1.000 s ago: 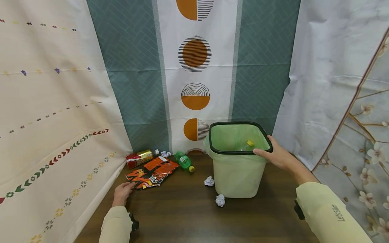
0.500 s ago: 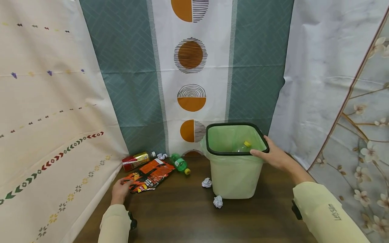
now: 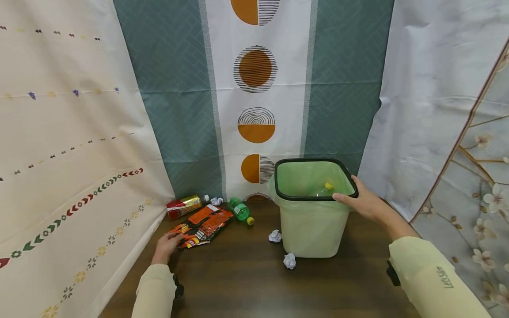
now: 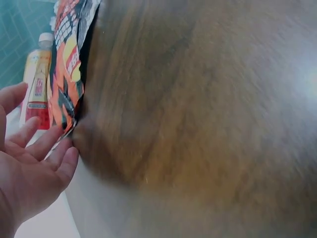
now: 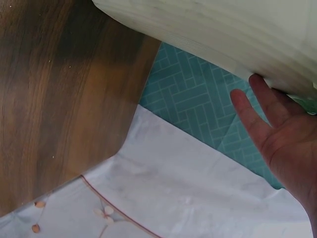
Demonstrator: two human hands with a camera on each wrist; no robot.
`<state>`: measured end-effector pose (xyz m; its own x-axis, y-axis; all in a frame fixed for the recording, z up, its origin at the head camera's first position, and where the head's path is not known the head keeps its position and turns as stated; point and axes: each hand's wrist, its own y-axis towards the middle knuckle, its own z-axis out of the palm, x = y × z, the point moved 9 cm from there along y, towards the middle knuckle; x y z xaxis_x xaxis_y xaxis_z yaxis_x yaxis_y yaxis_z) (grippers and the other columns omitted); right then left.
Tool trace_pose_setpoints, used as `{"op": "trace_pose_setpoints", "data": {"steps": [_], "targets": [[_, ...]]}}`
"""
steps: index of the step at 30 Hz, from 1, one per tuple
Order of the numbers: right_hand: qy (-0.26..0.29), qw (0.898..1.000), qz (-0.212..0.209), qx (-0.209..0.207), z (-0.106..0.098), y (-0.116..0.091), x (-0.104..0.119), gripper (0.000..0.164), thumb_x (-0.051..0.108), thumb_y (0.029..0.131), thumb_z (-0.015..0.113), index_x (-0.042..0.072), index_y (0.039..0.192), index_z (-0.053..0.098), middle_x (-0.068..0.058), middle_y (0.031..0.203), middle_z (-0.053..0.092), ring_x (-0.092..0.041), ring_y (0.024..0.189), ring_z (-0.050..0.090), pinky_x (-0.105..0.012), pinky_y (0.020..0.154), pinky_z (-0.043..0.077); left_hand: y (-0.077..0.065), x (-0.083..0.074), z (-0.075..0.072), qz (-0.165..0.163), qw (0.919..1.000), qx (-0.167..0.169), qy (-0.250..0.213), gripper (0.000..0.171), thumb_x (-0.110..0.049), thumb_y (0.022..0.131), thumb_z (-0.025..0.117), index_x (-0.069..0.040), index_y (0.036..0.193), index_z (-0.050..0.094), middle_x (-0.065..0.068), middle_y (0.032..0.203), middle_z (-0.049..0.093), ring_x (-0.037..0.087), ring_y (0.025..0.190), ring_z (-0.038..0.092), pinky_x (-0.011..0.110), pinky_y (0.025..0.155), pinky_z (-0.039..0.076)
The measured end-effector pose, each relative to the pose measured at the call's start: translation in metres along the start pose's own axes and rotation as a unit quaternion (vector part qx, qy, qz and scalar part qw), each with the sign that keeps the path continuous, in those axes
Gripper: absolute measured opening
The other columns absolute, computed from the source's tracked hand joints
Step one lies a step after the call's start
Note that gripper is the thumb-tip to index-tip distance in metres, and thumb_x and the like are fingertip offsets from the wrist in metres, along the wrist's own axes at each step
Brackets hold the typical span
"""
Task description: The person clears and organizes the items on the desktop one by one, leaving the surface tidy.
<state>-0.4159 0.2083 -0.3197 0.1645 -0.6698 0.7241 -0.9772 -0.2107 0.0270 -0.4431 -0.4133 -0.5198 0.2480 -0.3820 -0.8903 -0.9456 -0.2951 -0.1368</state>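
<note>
Head view: I read left hand (image 3: 168,244) fingers spread, touching the near-left end of the snack bag (image 3: 206,225) on the table (image 3: 238,278), long axis slanting away rightward; right hand (image 3: 363,203), farther, grips the bin (image 3: 312,229).

Left hand (image 3: 165,248): we moved it slightly forward and to the right.
Orange-and-black bag (image 3: 206,226): our fingers (image 3: 175,237) came to cover more of its left end.
</note>
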Motion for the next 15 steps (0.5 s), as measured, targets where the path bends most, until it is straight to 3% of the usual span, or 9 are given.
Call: {"op": "trace_pose_setpoints", "data": {"steps": [4, 12, 15], "targets": [[0.003, 1.000, -0.004, 0.000, -0.001, -0.001, 0.001, 0.112, 0.059, 0.094, 0.055, 0.001, 0.153, -0.020, -0.036, 0.157, -0.009, -0.056, 0.142, 0.004, -0.073, 0.106, 0.016, -0.010, -0.001, 0.000, 0.000, 0.9999, 0.014, 0.001, 0.060, -0.030, 0.104, 0.050, 0.012, 0.144, 0.036, 0.037, 0.151, 0.022, 0.051, 0.136, 0.024, 0.060, 0.111, 0.023], [-0.004, 1.000, -0.003, 0.006, -0.001, -0.002, 0.001, 0.112, 0.061, 0.094, 0.054, 0.002, 0.153, -0.020, -0.037, 0.157, -0.009, -0.057, 0.141, 0.002, -0.074, 0.104, 0.017, -0.025, 0.005, -0.003, -0.018, 0.9969, 0.077, -0.007, 0.061, -0.031, 0.104, 0.051, 0.013, 0.143, 0.035, 0.032, 0.140, 0.046, 0.045, 0.124, 0.048, 0.055, 0.099, 0.042], [-0.003, 1.000, -0.004, 0.006, -0.001, -0.002, 0.001, 0.112, 0.061, 0.094, 0.054, 0.002, 0.153, -0.021, -0.037, 0.157, -0.010, -0.058, 0.141, 0.001, -0.074, 0.104, 0.016, -0.028, 0.005, -0.011, -0.013, 0.9967, 0.080, -0.009, 0.061, -0.032, 0.104, 0.052, 0.012, 0.143, 0.035, 0.031, 0.133, 0.053, 0.043, 0.118, 0.054, 0.053, 0.094, 0.046]]}}
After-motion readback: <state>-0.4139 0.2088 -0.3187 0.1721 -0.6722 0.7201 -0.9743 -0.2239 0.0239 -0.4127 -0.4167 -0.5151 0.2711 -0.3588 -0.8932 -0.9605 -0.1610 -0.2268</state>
